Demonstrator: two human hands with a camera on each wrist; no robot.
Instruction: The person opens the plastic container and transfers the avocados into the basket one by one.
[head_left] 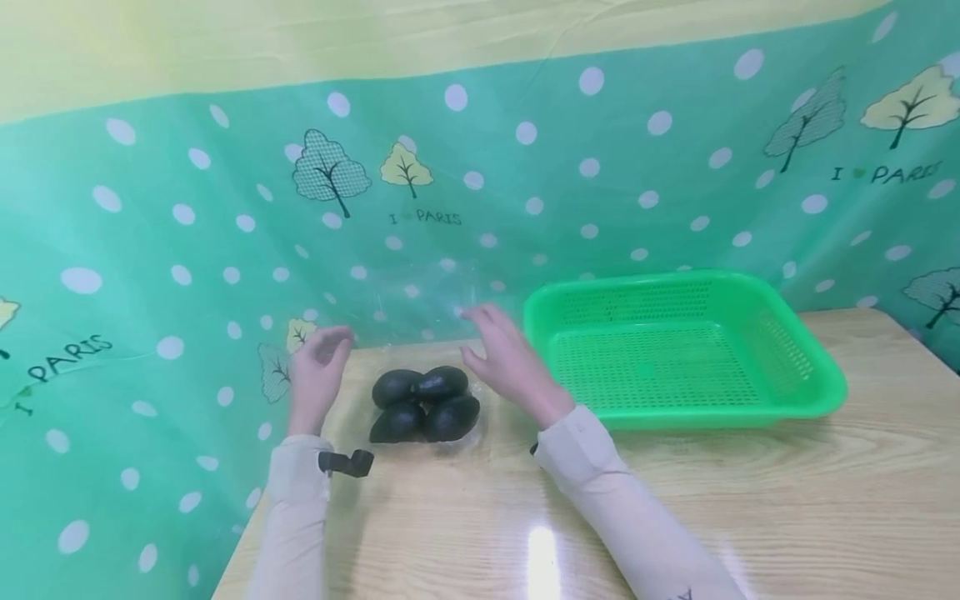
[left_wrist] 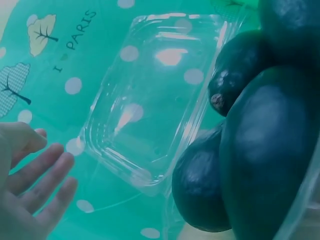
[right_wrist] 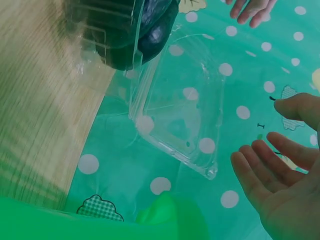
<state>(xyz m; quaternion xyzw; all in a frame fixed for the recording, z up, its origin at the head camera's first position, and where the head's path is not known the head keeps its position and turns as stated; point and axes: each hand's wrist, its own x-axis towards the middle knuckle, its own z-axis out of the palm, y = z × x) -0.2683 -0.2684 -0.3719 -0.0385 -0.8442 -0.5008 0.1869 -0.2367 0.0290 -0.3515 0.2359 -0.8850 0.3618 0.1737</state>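
Observation:
Several dark avocados (head_left: 452,418) lie together in a clear plastic clamshell container (head_left: 477,440) on the table. Its hinged lid (left_wrist: 150,100) stands raised behind them, against the cloth. My left hand (head_left: 318,379) hovers left of the container with bent, loose fingers, and in the left wrist view it is apart from the lid. On the other side, my right hand (head_left: 513,367) is raised between the container and the green basket. The right wrist view has its fingers (right_wrist: 270,175) spread loosely, apart from the lid, with nothing held.
A green plastic basket (head_left: 813,404) with a perforated bottom stands to the right on the wooden table (head_left: 465,525). Polka-dot cloth (head_left: 420,150) with printed trees hangs behind and left of the table. A black strap (head_left: 345,462) is around the left wrist.

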